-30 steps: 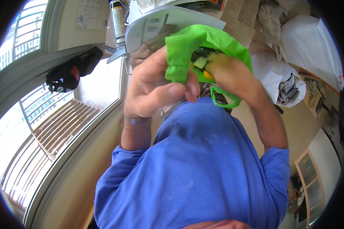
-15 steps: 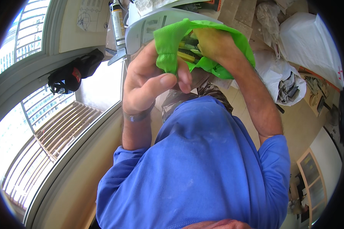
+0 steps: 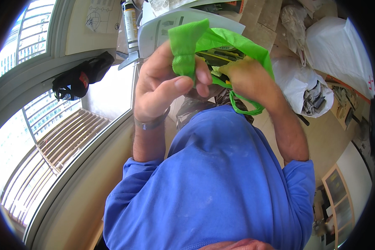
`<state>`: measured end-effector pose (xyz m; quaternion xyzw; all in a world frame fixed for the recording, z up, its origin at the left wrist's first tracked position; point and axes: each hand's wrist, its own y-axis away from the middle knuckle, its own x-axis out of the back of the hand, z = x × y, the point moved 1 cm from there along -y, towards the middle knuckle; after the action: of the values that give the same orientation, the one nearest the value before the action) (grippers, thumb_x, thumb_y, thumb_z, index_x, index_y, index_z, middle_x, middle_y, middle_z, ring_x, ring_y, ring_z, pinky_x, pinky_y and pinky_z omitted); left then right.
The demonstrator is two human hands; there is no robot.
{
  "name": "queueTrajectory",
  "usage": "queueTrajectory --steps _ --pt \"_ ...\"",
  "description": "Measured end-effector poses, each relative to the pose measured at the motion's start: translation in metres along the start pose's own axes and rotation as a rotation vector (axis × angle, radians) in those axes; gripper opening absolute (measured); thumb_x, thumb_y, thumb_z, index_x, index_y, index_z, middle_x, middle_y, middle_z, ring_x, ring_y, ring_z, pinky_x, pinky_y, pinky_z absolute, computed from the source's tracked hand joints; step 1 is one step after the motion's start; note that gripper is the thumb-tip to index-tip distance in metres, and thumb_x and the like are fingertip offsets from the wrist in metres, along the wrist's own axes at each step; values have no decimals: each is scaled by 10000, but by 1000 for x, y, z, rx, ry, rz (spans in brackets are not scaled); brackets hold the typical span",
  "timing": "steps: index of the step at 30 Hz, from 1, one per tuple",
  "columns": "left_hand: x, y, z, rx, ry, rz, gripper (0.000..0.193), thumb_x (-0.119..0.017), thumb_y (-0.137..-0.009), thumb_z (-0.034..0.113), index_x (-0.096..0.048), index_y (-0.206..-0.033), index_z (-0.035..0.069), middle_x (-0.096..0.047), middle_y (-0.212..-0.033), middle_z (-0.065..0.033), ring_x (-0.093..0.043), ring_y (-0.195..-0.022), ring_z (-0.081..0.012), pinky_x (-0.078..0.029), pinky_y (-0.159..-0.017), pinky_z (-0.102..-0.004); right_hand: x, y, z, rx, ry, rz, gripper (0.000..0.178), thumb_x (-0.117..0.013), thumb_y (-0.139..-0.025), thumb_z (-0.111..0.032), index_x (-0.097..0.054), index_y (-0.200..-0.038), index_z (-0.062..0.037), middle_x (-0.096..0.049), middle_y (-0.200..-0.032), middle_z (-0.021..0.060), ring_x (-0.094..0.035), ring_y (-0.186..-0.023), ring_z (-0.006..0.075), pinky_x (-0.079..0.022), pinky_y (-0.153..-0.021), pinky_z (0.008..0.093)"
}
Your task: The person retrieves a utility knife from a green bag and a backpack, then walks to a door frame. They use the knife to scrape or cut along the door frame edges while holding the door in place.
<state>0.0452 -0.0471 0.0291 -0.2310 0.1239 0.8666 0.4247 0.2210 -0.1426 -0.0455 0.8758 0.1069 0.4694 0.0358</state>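
Observation:
A bright green fabric bag (image 3: 237, 41) hangs in front of my chest with its mouth open toward me. My left hand (image 3: 164, 85) is closed on a folded flap of the bag's left edge, thumb and fingertips curled round it. Inside the mouth lie several yellow-and-black hand tools (image 3: 223, 54), too overlapped to name one by one. My right hand (image 3: 252, 77) is at the right side of the opening, fingers bent in toward the tools. Its fingertips are partly hidden, and whatever they grip cannot be made out. A green strap loop (image 3: 248, 110) dangles below the right wrist.
Beyond the bag are paper sheets (image 3: 158, 31) and a sealant cartridge (image 3: 130, 25). A black bag or cap-like item (image 3: 81, 79) lies on the window sill at left. White plastic sacks (image 3: 337, 50) crowd the right, one holding scraps (image 3: 316, 98).
My right hand has drawn back toward me and slightly right, partly out of the bag. More of the tools shows, and the strap loop now hangs down. My left hand stays nearly still.

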Motion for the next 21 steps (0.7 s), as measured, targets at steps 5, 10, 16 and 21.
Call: queueTrajectory --steps 5,10,16,21 --pt "-2 -3 1 13 9 -15 630 -561 -772 97 -386 -1356 -59 -625 -882 -155 -618 -732 -187 -498 -648 -262 0 6 -3 4 21 -2 146 -576 -711 -83 -683 -803 -49 -660 -749 153 -656 -727 311 -500 -701 413" --pt "-5 -3 -2 -6 0 -45 626 -559 -776 86 -379 -1353 -78 -622 -909 -166 -618 -746 -189 -501 -681 -271 2 18 -13 -3 59 -15 168 -565 -728 -91 -678 -845 -47 -660 -740 141 -648 -725 295 -481 -723 405" --pt "-5 -4 -2 9 -27 -90 603 -549 -779 67 -388 -1338 -94 -621 -928 -163 -616 -750 -187 -498 -689 -269 -4 25 -16 -25 22 -6 177 -547 -740 -83 -672 -859 -44 -664 -762 140 -642 -759 300 -471 -746 396" --pt "-7 -6 -1 10 -4 -92 605 -546 -774 55 -389 -1339 -93 -620 -929 -162 -611 -755 -183 -491 -693 -268 -3 24 -15 -7 26 -23 204 -544 -746 -77 -670 -905 -61 -668 -782 129 -642 -758 296 -473 -742 395"
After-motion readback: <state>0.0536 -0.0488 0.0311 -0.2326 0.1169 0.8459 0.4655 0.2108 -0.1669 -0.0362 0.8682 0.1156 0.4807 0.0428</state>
